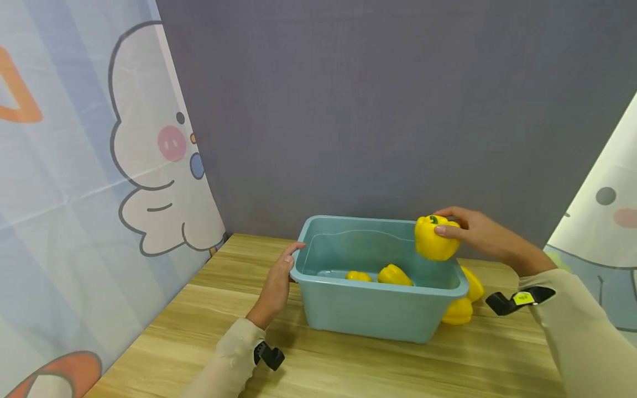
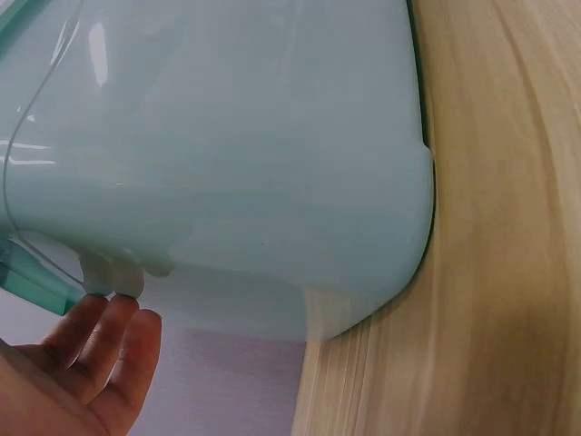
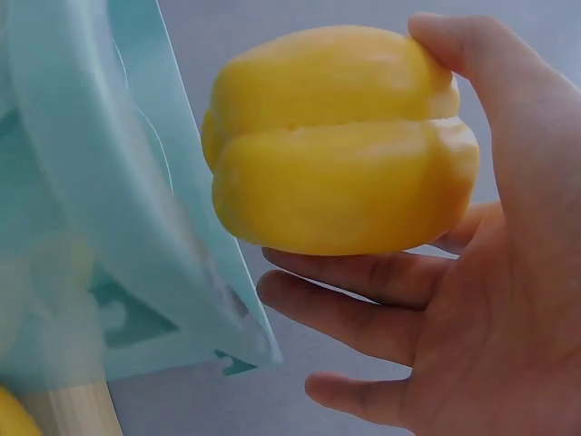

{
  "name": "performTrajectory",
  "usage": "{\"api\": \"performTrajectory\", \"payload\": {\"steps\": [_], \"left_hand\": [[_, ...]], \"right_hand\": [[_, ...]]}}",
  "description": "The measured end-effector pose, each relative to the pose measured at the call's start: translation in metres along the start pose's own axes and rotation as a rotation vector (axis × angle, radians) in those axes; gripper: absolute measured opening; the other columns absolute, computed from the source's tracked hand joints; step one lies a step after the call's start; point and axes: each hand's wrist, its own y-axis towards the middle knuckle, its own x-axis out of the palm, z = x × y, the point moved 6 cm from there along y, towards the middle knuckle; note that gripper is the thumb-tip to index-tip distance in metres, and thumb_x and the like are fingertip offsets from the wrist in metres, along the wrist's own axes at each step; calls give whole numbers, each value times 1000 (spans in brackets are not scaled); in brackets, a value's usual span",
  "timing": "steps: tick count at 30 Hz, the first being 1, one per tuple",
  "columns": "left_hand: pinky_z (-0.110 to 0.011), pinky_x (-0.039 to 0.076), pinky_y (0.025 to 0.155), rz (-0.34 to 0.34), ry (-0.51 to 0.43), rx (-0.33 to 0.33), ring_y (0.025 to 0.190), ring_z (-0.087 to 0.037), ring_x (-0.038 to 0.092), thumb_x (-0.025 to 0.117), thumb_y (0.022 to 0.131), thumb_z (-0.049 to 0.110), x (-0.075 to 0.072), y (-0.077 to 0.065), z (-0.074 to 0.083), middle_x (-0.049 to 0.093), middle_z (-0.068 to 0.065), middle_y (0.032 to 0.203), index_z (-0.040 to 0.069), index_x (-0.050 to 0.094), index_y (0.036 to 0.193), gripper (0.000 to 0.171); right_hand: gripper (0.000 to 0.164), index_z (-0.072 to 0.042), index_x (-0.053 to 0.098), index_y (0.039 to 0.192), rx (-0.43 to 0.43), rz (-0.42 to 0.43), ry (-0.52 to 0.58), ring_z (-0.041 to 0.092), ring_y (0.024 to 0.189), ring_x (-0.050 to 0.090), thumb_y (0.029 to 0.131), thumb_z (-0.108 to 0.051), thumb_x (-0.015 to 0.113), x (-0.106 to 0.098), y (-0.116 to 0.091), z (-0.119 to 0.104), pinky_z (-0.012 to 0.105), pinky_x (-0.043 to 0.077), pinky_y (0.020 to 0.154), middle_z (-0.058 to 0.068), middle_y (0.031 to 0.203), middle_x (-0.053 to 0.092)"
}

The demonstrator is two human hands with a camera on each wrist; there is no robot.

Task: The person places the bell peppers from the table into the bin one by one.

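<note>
A yellow bell pepper (image 1: 434, 243) with a green stem is held up by my right hand (image 1: 470, 229) over the right end of a light blue plastic bin (image 1: 368, 309). Thumb and fingers pinch the pepper (image 3: 340, 145) from its two sides in the right wrist view. My left hand (image 1: 276, 279) grips the bin's left rim, its fingertips (image 2: 136, 322) against the outer wall under the edge. Two more yellow peppers, one whole-looking (image 1: 395, 275) and one partly hidden (image 1: 358, 276), lie inside the bin behind its front wall.
Beyond the bin's right end, further yellow peppers (image 1: 458, 312) lie on the wooden table (image 1: 239, 265), partly hidden by the bin. A grey cloth backdrop (image 1: 373, 110) rises behind the table. A printed cartoon curtain (image 1: 74, 166) hangs along the left side.
</note>
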Motion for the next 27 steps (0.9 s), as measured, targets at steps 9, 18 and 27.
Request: {"api": "performTrajectory", "payload": {"steps": [9,18,27], "left_hand": [[-43,50,74,7,31,3,87,-24,57,22,110,39,-1,0,-1,60,-7,95,18,48,147,50],[-38,50,74,-1,28,15,88,-24,57,24,111,34,-2,0,-2,59,-9,101,16,49,147,47],[-48,50,75,0,26,14,88,-25,57,25,110,36,-1,1,-3,59,-9,103,17,49,147,48]], "right_hand": [[55,-8,50,143,22,-76,9,35,119,54,103,-45,51,9,12,-7,61,43,96,15,135,56],[61,-9,50,143,57,-182,-6,33,123,52,100,-52,52,17,29,-18,60,42,99,13,137,56],[66,-10,49,144,78,-274,-30,36,128,47,96,-55,57,28,41,-27,61,40,101,16,144,50]]}}
